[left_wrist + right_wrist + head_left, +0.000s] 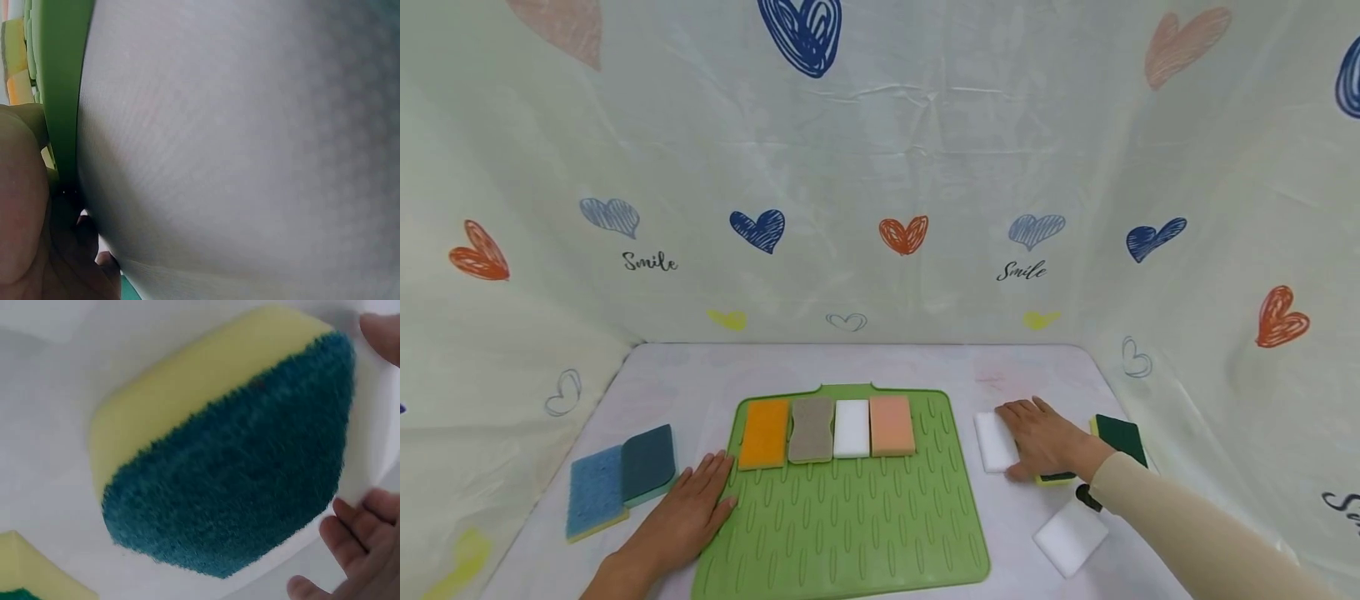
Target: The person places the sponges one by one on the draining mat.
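Grip state: left hand (688,512) flat and released on the table; right hand (1043,440) flat, fingers extended, grasping nothing.

Left to right: two blue sponges (619,477) lie at 9 o'clock of the left hand; the green mat (850,533) carries four sponges (827,430) along its far edge. The white sponge (996,442) lies under the right fingertips, at 9 o'clock of the palm, long axis pointing away from the person. The right hand is nearer. A yellow-green sponge (231,456) sits beneath that palm.

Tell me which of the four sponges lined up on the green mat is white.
The white sponge is third from the left in the row on the green mat, between the grey-brown wavy sponge and the pink sponge; the orange sponge sits leftmost.
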Available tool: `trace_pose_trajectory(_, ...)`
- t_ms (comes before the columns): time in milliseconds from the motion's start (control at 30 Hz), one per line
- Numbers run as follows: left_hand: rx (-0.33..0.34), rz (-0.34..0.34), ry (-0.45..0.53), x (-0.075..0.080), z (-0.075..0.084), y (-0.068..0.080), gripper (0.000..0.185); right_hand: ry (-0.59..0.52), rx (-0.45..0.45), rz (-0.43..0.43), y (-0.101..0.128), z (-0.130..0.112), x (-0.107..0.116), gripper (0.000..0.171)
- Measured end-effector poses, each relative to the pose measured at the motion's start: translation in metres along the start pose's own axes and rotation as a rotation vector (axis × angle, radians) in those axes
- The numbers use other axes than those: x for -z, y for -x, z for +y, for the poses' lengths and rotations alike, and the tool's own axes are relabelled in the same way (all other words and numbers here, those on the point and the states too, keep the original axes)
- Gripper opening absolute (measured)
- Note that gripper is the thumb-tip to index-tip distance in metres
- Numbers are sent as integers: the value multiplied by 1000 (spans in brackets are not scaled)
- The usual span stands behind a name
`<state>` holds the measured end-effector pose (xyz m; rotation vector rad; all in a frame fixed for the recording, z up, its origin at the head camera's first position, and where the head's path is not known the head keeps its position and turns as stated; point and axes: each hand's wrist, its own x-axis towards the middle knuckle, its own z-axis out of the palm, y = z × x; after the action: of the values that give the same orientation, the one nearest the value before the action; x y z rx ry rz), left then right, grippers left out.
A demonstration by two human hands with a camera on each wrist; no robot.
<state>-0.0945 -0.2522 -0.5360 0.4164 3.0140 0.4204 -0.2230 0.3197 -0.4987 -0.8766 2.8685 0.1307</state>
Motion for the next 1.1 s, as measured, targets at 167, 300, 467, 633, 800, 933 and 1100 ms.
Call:
trace_pose_trajectory(167, 0, 2, 2, 0, 1, 0, 66, 141, 4, 210, -3, 10, 1, 100)
trace_pose_trajectory(300, 2, -1, 0, 0, 1, 0, 66, 209, -7, 263, -5, 14, 2, 103)
trace_pose_trajectory(467, 4, -11, 3, 1, 1, 0, 67, 227, -15, 280, -7, 13, 3, 104)
trace_pose_trajectory(633, -1, -8, -2, 2, 2, 0, 66, 236, -10, 303, -11, 12, 7, 104)
trace_pose_trajectory(800, -4, 1, -4, 2, 2, -1, 66, 230, -8, 319, -15, 10, 11, 104)
trace_pose_trajectory(933, -1, 4, -3, 2, 2, -1, 66, 215, -2, 329, -20, 6, 14, 103)
trace_pose_trajectory(1100, -4, 5, -4, 2, 2, -1, 66, 188, 4, 332, -25, 1, 16, 102)
